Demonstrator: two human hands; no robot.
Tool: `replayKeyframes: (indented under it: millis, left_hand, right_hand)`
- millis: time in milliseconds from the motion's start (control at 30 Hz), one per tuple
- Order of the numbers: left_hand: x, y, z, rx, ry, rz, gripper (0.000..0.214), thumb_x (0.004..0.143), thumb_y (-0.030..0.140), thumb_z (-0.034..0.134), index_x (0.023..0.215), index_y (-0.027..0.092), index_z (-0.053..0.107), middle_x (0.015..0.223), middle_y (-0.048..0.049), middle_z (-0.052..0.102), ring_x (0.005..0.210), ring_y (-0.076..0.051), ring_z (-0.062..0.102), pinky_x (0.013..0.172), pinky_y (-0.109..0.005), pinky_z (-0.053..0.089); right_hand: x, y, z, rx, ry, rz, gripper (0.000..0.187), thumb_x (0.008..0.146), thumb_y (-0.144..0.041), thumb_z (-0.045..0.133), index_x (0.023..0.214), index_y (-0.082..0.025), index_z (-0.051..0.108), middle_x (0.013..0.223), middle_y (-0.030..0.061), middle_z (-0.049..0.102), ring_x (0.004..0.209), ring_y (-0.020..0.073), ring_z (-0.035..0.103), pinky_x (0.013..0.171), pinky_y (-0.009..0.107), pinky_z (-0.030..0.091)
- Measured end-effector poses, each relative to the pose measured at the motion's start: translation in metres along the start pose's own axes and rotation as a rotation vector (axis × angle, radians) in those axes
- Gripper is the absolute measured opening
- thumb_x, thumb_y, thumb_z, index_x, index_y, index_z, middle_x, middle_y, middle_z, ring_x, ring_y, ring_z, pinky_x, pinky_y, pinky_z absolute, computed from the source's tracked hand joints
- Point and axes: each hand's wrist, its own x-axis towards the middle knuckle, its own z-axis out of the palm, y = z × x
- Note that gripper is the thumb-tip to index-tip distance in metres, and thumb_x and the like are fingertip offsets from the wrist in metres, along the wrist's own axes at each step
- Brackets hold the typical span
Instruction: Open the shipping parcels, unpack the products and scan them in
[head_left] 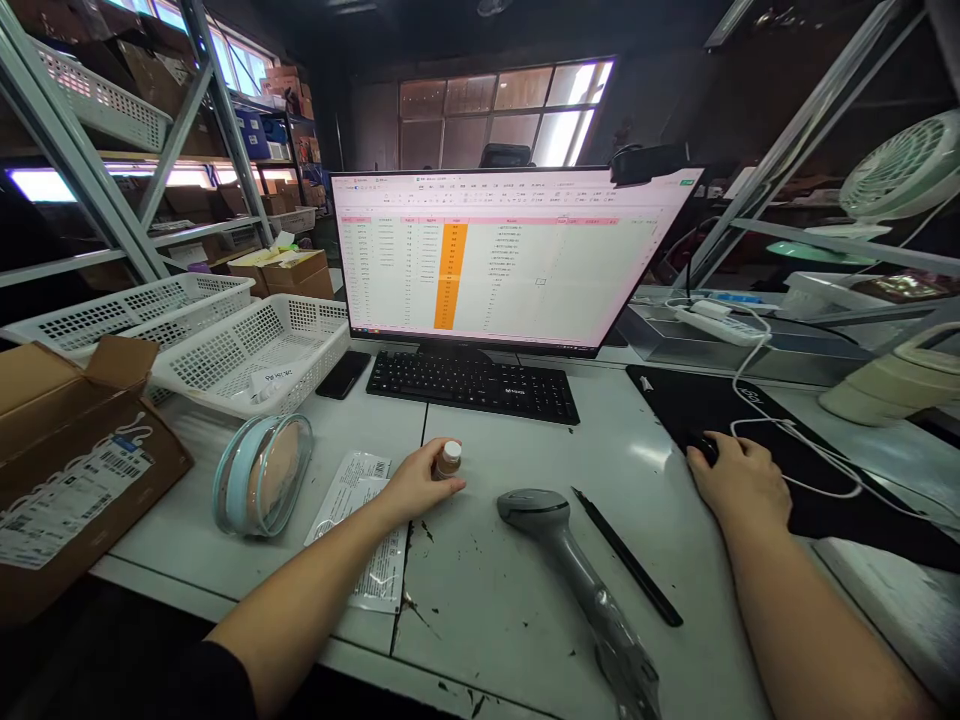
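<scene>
My left hand (418, 482) is closed around a small brown bottle with a white cap (450, 455), low over the desk or resting on it. Under my left forearm lie flat white printed packets (352, 490). To their left stands a clear round case (262, 475) with a pale blue band and a beige disc inside. At the right, my right hand (739, 478) rests over a dark computer mouse (706, 447) on a black mouse pad (675, 400). Between my arms lie a grey handheld barcode scanner (574, 570) and a black pen (626, 555).
A monitor (517, 270) showing a spreadsheet stands behind a black keyboard (472, 385). A black phone (343, 374), white baskets (255, 350) and an open cardboard box (90, 480) are on the left. A white cable (817, 460) crosses the mouse pad; a jug (892, 380) stands beyond.
</scene>
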Motion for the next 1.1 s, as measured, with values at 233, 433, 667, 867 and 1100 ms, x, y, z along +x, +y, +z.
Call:
replayKeyframes:
  millis: [233, 433, 667, 867, 1100]
  left_hand:
    - [-0.0001, 0.0005, -0.0002, 0.008, -0.006, 0.001, 0.056, 0.077, 0.030, 0.074, 0.131, 0.024, 0.062, 0.127, -0.0063, 0.071, 0.112, -0.025, 0.068, 0.102, -0.038, 0.051]
    - [-0.0025, 0.0010, -0.0024, 0.012, -0.017, -0.009, 0.055, 0.079, 0.035, 0.074, 0.132, 0.027, 0.062, 0.128, -0.0050, 0.071, 0.115, -0.026, 0.067, 0.103, -0.040, 0.050]
    - [-0.0034, 0.0038, -0.0029, 0.020, -0.025, -0.020, 0.056, 0.079, 0.036, 0.073, 0.133, 0.026, 0.062, 0.128, -0.0050, 0.071, 0.114, -0.026, 0.067, 0.103, -0.040, 0.050]
    - [-0.0021, 0.0014, -0.0028, 0.034, -0.022, -0.015, 0.055, 0.079, 0.035, 0.072, 0.132, 0.026, 0.062, 0.126, -0.0042, 0.072, 0.112, -0.025, 0.067, 0.103, -0.039, 0.050]
    - [-0.0015, 0.0000, -0.0027, 0.038, -0.022, -0.010, 0.053, 0.080, 0.036, 0.071, 0.132, 0.026, 0.063, 0.125, -0.0043, 0.073, 0.111, -0.025, 0.067, 0.103, -0.039, 0.051]
  right_hand:
    - [-0.0004, -0.0013, -0.0014, 0.020, -0.025, 0.014, 0.061, 0.101, -0.051, 0.037, 0.147, -0.017, 0.058, 0.152, 0.0210, 0.048, 0.132, 0.0436, 0.055, 0.104, 0.054, 0.050]
    - [-0.0003, -0.0011, -0.0023, 0.027, -0.038, 0.021, 0.063, 0.101, -0.053, 0.036, 0.147, -0.017, 0.058, 0.154, 0.0218, 0.047, 0.133, 0.0436, 0.054, 0.103, 0.055, 0.051]
    - [-0.0009, -0.0030, -0.0038, 0.011, -0.051, 0.017, 0.064, 0.102, -0.053, 0.034, 0.148, -0.016, 0.057, 0.154, 0.0212, 0.046, 0.135, 0.0435, 0.053, 0.106, 0.055, 0.050]
    - [-0.0020, -0.0031, -0.0041, 0.002, -0.052, 0.025, 0.065, 0.102, -0.055, 0.032, 0.150, -0.018, 0.055, 0.155, 0.0196, 0.046, 0.135, 0.0425, 0.052, 0.107, 0.053, 0.049]
    - [0.0002, -0.0004, -0.0027, 0.009, -0.052, 0.009, 0.066, 0.101, -0.056, 0.032, 0.149, -0.018, 0.056, 0.154, 0.0210, 0.046, 0.135, 0.0428, 0.052, 0.105, 0.053, 0.048]
